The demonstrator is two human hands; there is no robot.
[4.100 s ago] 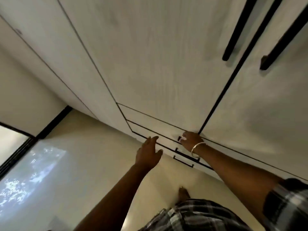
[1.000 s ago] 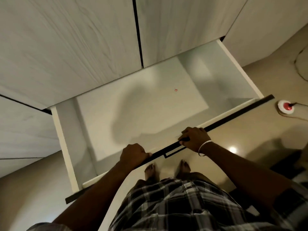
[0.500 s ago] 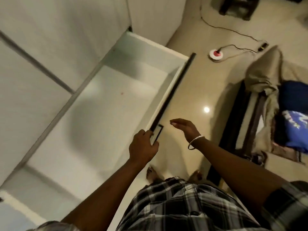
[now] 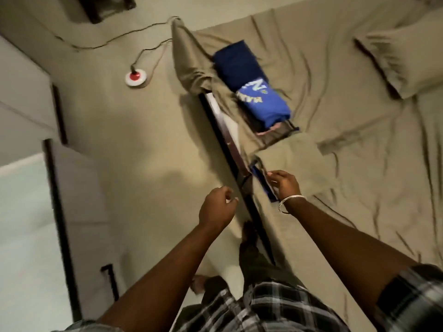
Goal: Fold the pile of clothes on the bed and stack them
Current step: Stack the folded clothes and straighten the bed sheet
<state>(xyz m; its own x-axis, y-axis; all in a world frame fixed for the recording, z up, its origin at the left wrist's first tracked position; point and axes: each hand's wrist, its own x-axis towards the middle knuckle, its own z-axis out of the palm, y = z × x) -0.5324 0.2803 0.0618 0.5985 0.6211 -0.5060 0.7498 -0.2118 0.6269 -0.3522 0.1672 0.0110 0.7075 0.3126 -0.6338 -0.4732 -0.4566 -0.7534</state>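
The stack of folded clothes (image 4: 251, 85) lay on the bed (image 4: 359, 140) in the upper middle of the frame, near the bed's edge, a bright blue printed shirt on top. Lower centre, the left hand (image 4: 217, 208) hung over the floor (image 4: 143, 140), its grip loosely curled and holding nothing. The right hand (image 4: 285, 184) reached over the bed's edge beside a dark blue item (image 4: 262, 183); whether its grip held it could not be told.

A single wide-angle head view looks steeply down from above the person's own arms, near enough that both forearms fill the lower frame. The left hand (image 4: 217, 207) hangs over the floor (image 4: 143, 144); the right hand (image 4: 285, 184) reaches beyond it over the bed (image 4: 359, 140), whose edge runs between them.
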